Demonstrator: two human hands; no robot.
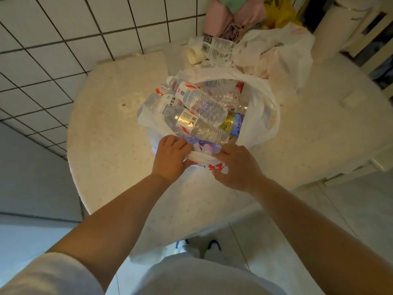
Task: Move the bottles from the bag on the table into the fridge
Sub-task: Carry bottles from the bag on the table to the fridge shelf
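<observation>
A white plastic bag [261,116] stands open on the round table [106,145]. Inside lie several clear water bottles with red and white labels, one [202,101] on top and another [197,124] below it, plus a yellow and blue packet [234,123] at the right. My left hand [170,156] and my right hand [236,165] both grip the bag's near rim, fingers curled over the rolled plastic. A blue printed wrapper [204,145] shows just behind my fingers. No fridge is in view.
Behind the bag lie a second crumpled white bag [276,54], a labelled packet [217,48] and a cream cylinder [194,55]. Pink and yellow bags [244,13] sit at the back. A tiled wall [74,28] borders the table's left. White furniture [340,28] stands at right.
</observation>
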